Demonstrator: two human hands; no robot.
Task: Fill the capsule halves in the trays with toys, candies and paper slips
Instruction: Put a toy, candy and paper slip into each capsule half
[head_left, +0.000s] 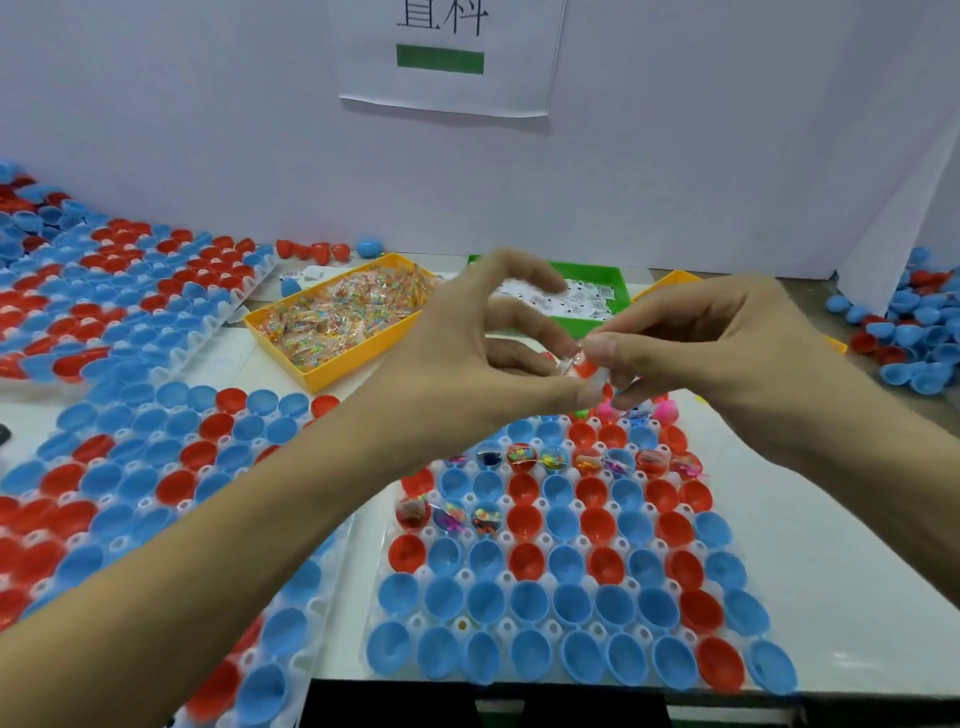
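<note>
Red and blue capsule halves (566, 519) sit in a white tray (727, 519) just below the fingers, most still empty, a few holding candy. Above it the left hand (467, 353) and right hand (727, 353) pinch a small clear packet (576, 366) between thumbs and fingertips, apparently separating it. Beyond the fingers lie a yellow bin of candies (337, 322) and a green bin of paper slips (576, 299). Next, likely, the packet drops into an empty half.

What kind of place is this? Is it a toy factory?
Probably a small packing workstation, maybe in a toy factory. White trays hold rows of red and blue capsule halves, a yellow bin is full of candy packets, and both hands pinch a small clear packet above the tray.
</note>
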